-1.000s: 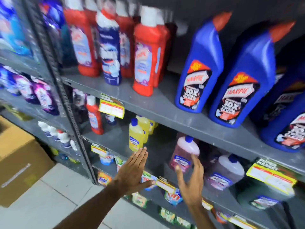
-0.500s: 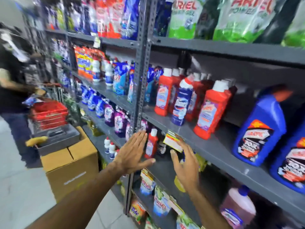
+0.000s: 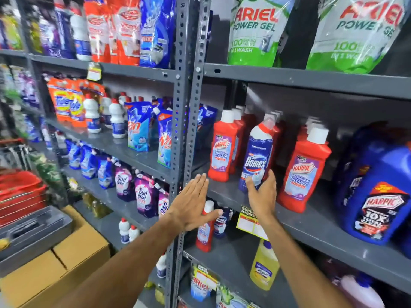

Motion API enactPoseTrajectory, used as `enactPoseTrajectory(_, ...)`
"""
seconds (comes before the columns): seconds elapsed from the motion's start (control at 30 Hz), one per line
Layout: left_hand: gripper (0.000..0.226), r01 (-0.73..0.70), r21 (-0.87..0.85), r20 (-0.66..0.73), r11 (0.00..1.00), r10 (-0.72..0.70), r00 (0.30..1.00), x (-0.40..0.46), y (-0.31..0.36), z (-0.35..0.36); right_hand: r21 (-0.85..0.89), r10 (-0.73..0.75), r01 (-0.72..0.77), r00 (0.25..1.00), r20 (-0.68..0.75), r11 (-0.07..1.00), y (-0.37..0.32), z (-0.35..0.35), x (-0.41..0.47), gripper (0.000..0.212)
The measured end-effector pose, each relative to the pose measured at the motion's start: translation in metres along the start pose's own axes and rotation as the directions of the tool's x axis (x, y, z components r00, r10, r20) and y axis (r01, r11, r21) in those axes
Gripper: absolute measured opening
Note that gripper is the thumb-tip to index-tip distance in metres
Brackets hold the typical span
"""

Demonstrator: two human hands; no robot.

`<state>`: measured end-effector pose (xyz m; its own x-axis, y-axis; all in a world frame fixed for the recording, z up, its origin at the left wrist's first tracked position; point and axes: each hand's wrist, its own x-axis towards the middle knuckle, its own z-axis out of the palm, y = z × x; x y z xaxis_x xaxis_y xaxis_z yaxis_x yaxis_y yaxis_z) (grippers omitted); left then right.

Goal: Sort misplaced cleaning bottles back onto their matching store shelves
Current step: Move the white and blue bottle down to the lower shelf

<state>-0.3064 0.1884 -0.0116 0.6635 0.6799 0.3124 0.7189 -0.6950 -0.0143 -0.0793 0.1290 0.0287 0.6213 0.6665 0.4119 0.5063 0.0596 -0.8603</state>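
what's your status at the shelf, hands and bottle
Right hand grip closing on blue-and-white Domex bottle, upright on shelf. Left hand open, empty. Red Harpic bottles flank it closely.

The right hand (image 3: pixel 261 194) covers the lower label of the blue Domex bottle (image 3: pixel 258 152), so the small print there cannot be read. The left hand (image 3: pixel 191 203) hides the middle of a red bottle (image 3: pixel 205 232) on the shelf below it. Far right of the right hand, a large blue Harpic jug (image 3: pixel 375 185) is cut off by the picture's edge. Far left of the left hand, the shelves' goods blur beyond reading.
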Motion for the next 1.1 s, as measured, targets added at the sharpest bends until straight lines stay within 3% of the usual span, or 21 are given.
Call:
enactPoseTrajectory(0.3,0.133,-0.03,-0.035,0.035,0.999,0.031,0.999,0.035,-0.015,0.017,0.0,0.031,-0.031,0.999,0.007,1.0,0.007,0.004,0.022,0.06)
enactPoseTrajectory(0.57,0.116,-0.018,-0.02,0.064,1.0,0.019,0.998,0.032,-0.016,0.021,0.039,-0.008,0.008,1.0,-0.015,0.999,0.006,0.0,0.011,0.056)
enactPoseTrajectory(0.73,0.108,-0.025,-0.001,0.022,1.0,0.025,0.999,0.003,-0.015,0.02,0.086,-0.053,0.047,0.997,0.062,0.995,-0.007,0.002,-0.02,0.046)
enactPoseTrajectory(0.87,0.107,-0.031,-0.03,-0.032,0.999,0.03,0.999,-0.029,-0.017,0.023,0.11,-0.098,0.085,0.988,0.123,0.99,-0.016,0.008,-0.053,0.05)
enactPoseTrajectory(1.1,0.107,0.039,-0.084,0.043,0.996,-0.036,0.998,-0.078,-0.02,0.048,0.101,-0.118,0.095,0.961,0.25,0.99,-0.007,0.021,-0.111,0.049)
